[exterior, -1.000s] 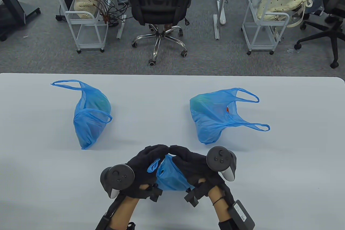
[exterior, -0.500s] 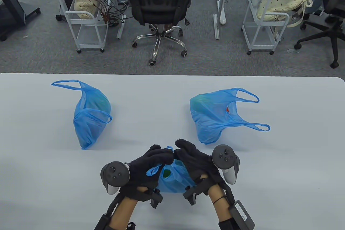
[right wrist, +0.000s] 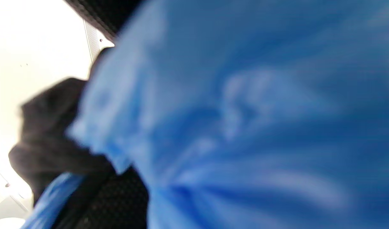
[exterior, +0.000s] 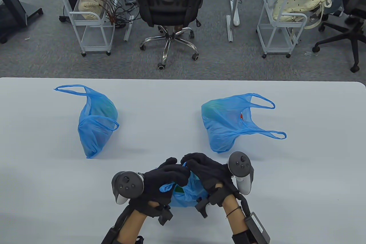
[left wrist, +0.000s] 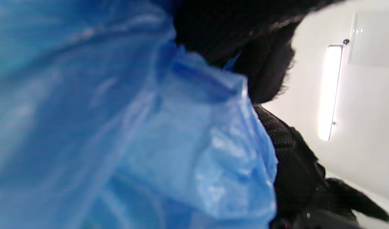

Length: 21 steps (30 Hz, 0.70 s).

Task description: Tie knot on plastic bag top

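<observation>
Pale grey table: two untied blue bags far left and far right; work bag near centre between both hands. Left hand curls around a handle loop; right hand pinches the other strand. Advice: keep strands taut, cross low against the bag's neck

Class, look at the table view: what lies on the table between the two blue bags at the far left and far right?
Nothing: between the left bag and the right bag the table is bare, as the table view shows.
</observation>
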Available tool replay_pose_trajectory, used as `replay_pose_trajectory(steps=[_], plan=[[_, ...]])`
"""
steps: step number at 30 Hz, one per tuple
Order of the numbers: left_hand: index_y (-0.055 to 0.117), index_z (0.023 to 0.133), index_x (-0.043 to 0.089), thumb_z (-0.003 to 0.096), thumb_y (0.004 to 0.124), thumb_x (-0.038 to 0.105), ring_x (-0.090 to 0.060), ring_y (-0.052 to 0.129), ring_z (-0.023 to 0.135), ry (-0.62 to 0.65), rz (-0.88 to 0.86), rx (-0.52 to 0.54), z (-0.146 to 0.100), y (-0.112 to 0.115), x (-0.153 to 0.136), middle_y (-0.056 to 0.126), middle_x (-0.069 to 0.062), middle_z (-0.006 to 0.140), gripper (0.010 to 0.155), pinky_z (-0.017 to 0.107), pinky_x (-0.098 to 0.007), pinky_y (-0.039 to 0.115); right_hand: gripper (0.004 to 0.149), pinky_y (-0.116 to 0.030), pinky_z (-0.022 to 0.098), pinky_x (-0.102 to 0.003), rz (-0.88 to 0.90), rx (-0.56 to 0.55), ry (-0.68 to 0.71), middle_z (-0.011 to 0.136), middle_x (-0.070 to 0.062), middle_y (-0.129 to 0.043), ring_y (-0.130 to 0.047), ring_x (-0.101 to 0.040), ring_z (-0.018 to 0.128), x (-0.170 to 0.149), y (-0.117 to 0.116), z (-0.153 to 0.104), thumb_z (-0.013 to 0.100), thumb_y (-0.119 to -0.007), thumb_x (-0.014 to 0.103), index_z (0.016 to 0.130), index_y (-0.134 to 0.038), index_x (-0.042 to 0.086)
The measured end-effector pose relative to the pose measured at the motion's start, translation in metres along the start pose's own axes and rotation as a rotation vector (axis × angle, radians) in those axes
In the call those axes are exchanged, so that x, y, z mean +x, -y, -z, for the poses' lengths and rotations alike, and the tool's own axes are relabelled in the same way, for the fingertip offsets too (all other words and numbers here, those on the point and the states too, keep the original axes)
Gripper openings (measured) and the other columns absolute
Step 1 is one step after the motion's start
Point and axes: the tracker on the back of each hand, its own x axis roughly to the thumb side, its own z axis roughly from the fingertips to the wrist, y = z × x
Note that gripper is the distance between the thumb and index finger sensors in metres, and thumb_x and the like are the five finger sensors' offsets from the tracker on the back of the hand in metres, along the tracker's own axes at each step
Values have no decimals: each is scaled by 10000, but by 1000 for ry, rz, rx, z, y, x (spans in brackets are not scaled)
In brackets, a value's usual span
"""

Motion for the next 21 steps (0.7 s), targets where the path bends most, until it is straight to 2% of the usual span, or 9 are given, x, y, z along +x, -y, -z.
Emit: replay_pose_trajectory(steps=[3, 6, 10, 15, 21], plan=[[979, 692, 444, 476, 808, 180, -126, 1037, 857, -20, -74, -11, 0, 4, -4, 1015, 191, 871, 381, 799, -452, 663, 365, -654, 543, -676, -110, -50, 61, 819, -125, -890, -883, -423, 779, 5, 4, 0, 526, -789, 364, 809, -840, 139], [913, 844, 417, 501, 761, 276, -210, 923, 955, -46, -175, -13, -1, 3, -7, 937, 146, 997, 401, 792, -550, 614, 367, -656, 539, -674, -98, -99, 83, 810, -124, -885, -887, -421, 764, 8, 6, -2, 524, -779, 367, 802, -829, 133], [844, 943, 395, 545, 707, 388, -242, 866, 997, -79, -254, 54, -3, -7, -13, 869, 95, 1077, 421, 780, -604, 583, 371, -662, 531, -670, -109, -167, 108, 793, -121, -888, -893, -417, 746, 10, 12, -4, 520, -772, 380, 789, -825, 131], [819, 977, 360, 564, 673, 449, -271, 848, 995, -155, -243, 118, -6, -17, -23, 861, 46, 1082, 447, 768, -621, 561, 378, -671, 522, -668, -108, -245, 149, 770, -117, -897, -907, -412, 723, 15, 18, -7, 507, -781, 397, 770, -829, 131], [836, 971, 322, 570, 655, 481, -304, 849, 973, -234, -199, 158, -8, -23, -30, 880, 8, 1059, 467, 754, -633, 541, 379, -691, 508, -662, -253, -313, 198, 735, -109, -917, -931, -402, 690, 21, 23, -10, 489, -799, 410, 742, -844, 132]])
